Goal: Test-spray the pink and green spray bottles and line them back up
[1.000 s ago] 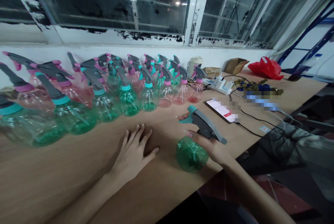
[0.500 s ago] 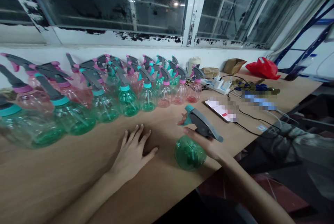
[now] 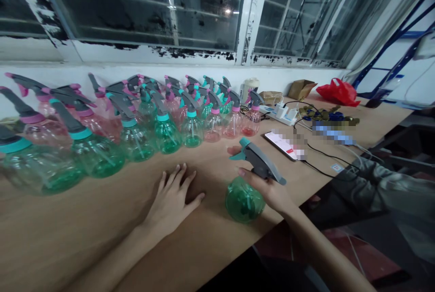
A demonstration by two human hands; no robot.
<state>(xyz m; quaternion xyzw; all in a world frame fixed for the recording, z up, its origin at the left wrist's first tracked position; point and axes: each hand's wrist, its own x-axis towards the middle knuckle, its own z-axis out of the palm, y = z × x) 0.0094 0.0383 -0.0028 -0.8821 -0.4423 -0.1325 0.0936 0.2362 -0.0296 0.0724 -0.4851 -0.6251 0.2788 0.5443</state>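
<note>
My right hand is wrapped round the neck of a green spray bottle with a grey and teal trigger head. Its round, see-through body is at the table's near edge, and a fingertip shows by the teal trigger. My left hand lies flat on the wooden table, fingers spread, holding nothing. Beyond it stand rows of other spray bottles, among them a green one with a teal collar and a pink one with a pink collar.
Right of the bottles lie a phone, a white power strip with cables and a red plastic bag. A brown cardboard box and a white container stand by the wall, under windows.
The view has shifted slightly. My right hand keeps hold of the spray bottle, with its fingertips placed a little differently at the trigger. My left hand stays flat on the table.
</note>
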